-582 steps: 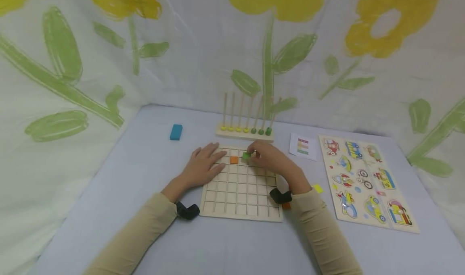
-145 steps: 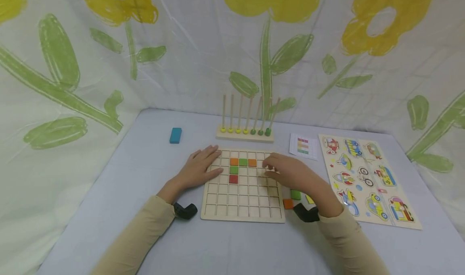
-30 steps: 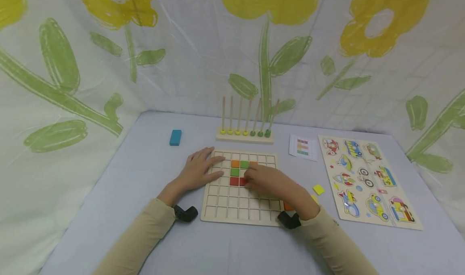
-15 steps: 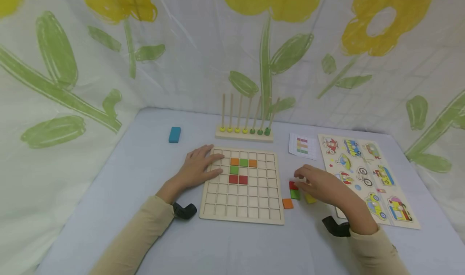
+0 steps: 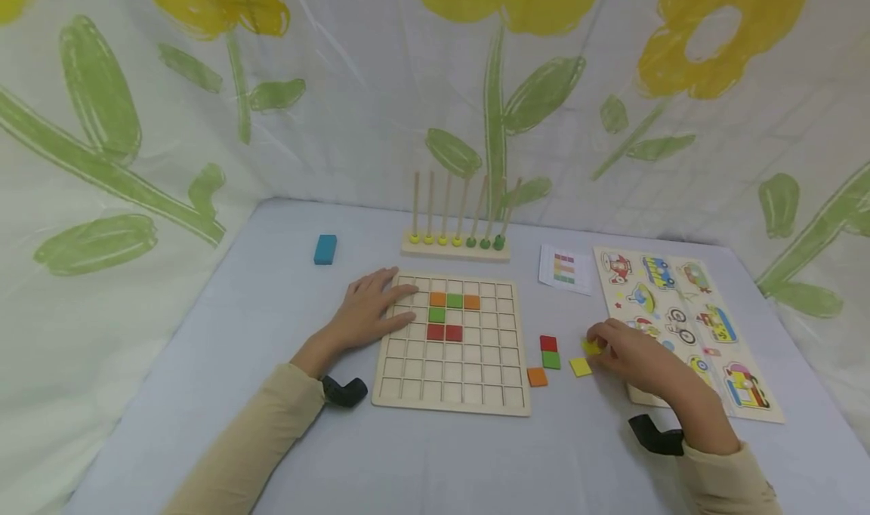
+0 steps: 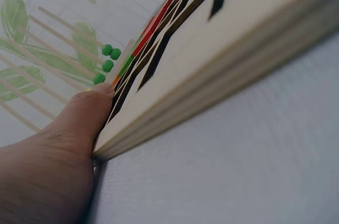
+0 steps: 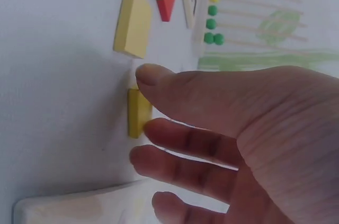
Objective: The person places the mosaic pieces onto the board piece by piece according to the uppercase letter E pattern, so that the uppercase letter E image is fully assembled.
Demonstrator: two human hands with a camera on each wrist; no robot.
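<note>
My left hand (image 5: 367,309) rests on the left edge of a wooden grid board (image 5: 451,407), fingers spread; its thumb (image 6: 90,105) lies over the rim in the left wrist view. In the board's cells sit orange, green and red square tiles, with a green tile (image 5: 455,301) in the top row and two red ones, one a red tile (image 5: 454,334). To the right of the board, my right hand (image 5: 635,358) pinches a yellow tile (image 7: 139,113) between thumb and index finger at the table. Another yellow tile (image 5: 581,367) lies beside it.
Loose red (image 5: 548,343), green (image 5: 551,360) and orange tiles (image 5: 537,377) lie right of the board. Behind stand a bead rack (image 5: 455,251) and a pattern card (image 5: 566,270). A picture puzzle (image 5: 680,326) lies at the right, a blue block (image 5: 325,250) at back left.
Since the earliest frame, several tiles have been added to the board. The second red tile was set down about a second ago; my right hand then moved right to the yellow tile.
</note>
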